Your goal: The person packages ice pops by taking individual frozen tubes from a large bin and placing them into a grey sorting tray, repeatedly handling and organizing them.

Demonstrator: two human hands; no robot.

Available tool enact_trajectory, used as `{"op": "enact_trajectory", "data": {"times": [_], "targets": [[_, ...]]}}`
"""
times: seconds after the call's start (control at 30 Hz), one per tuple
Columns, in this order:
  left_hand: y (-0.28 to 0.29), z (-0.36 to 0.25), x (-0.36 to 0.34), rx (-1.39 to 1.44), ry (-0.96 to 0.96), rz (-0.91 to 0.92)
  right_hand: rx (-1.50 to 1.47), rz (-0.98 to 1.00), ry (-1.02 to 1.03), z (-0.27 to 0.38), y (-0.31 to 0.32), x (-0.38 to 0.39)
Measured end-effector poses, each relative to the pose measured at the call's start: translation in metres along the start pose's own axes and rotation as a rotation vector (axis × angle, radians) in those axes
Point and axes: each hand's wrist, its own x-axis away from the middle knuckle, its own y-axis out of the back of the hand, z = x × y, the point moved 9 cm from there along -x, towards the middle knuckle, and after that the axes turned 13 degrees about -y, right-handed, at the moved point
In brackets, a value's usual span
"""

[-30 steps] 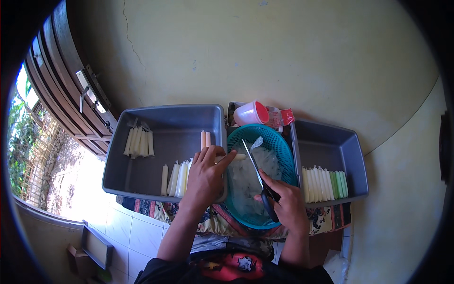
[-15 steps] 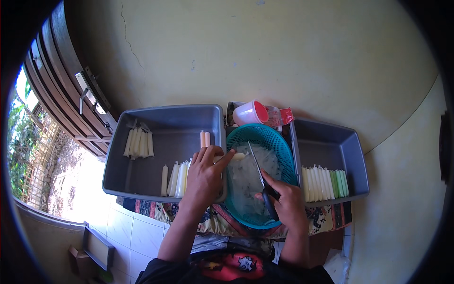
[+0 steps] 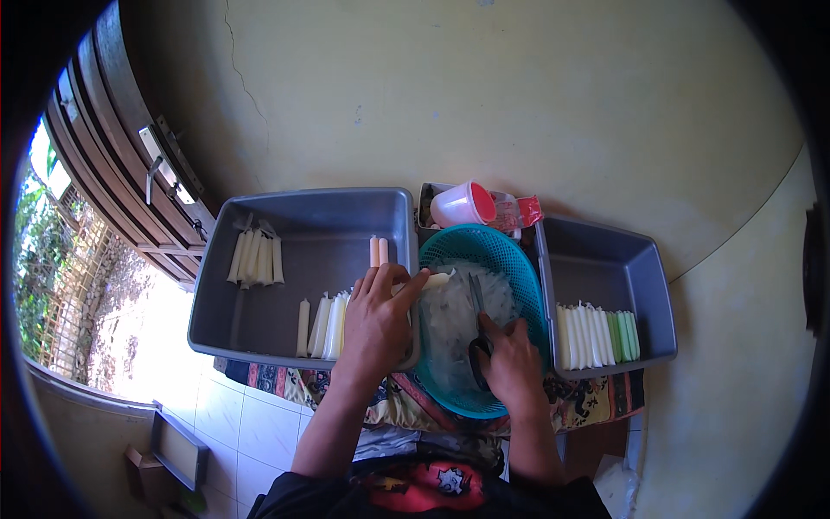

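Note:
My left hand (image 3: 373, 318) is closed around a cream-coloured filled plastic tube (image 3: 439, 279), like an ice pop, whose tied end sticks out to the right over the teal basket (image 3: 430, 385). Black-handled scissors (image 3: 476, 298) are gripped in my right hand (image 3: 512, 368), their blades pointing away from me and slightly apart, close to the tube's end. Beneath them, the basket holds a heap of clear plastic scraps (image 3: 454, 333). Part of the tube is hidden by my left hand.
On the left, a grey bin (image 3: 298, 195) holds cream, white and pink tubes (image 3: 379, 251). The right grey bin (image 3: 650, 259) has a row of white and green tubes (image 3: 624, 336). Behind the basket lies a pink-and-white cup (image 3: 462, 205). A patterned cloth (image 3: 277, 385) lies underneath.
The scissors have turned more upright and their blades have parted, with the tips nearer the tube's end. My right hand has shifted slightly; my left hand keeps its hold.

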Motion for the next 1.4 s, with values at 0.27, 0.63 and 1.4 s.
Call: {"op": "enact_trajectory", "data": {"times": [0.27,0.63,1.4], "targets": [[0.0,0.0,0.0,0.001,0.015,0.004,0.134,0.166,0.058,-0.001,-0.03,0.002],[0.014,0.021,0.007,0.139,0.189,-0.191,0.164,0.113,0.117,0.002,-0.021,0.006],[0.033,0.04,0.039,0.638,0.442,-0.209,-0.718,0.186,0.363,0.169,0.033,-0.056]]}}
